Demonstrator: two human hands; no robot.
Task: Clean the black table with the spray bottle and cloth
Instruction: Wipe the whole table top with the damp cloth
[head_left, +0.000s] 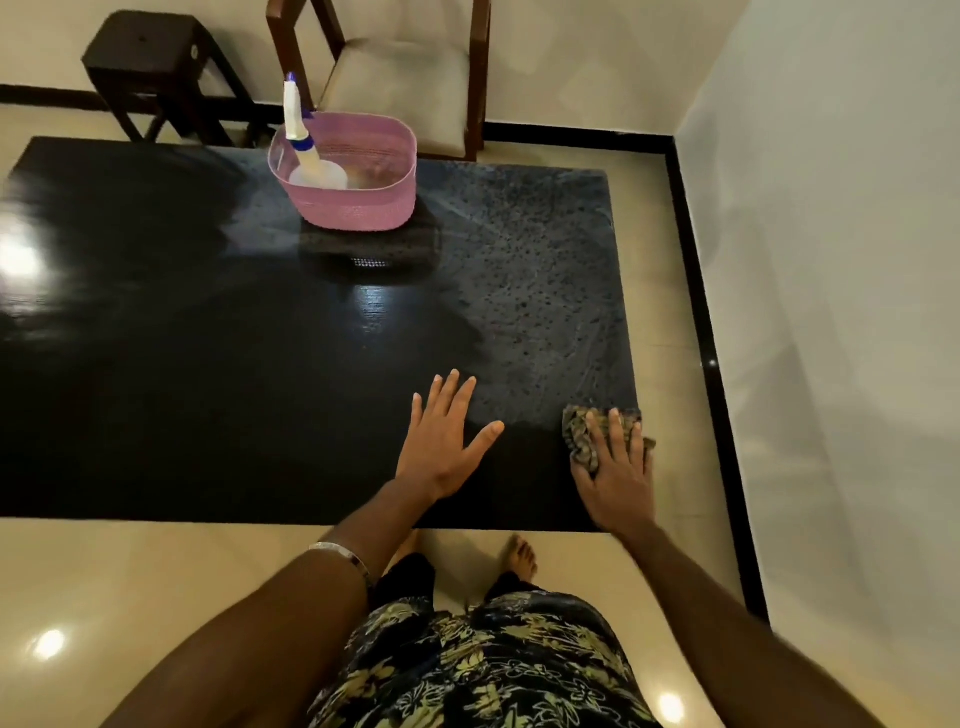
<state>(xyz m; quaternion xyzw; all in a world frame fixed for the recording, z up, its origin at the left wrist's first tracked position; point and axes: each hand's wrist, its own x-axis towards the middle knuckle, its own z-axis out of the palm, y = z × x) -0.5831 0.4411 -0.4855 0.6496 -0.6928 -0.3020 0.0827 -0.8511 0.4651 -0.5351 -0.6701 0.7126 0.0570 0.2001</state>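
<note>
The black table (208, 364) fills the middle of the head view; its right part is speckled with spray droplets and streaks. My right hand (618, 478) presses a patterned brown cloth (579, 431) flat against the table's near right corner, fingers straight. My left hand (441, 441) rests flat on the tabletop to the left of the cloth, fingers spread. The white spray bottle (306, 150) with a blue collar stands in a pink basket (358, 208) at the far middle of the table.
A wooden chair (400, 78) with a pale cushion stands behind the table, and a dark stool (150, 57) is at the far left. A white wall (831, 260) runs close along the table's right side. My bare feet are at the table's near edge.
</note>
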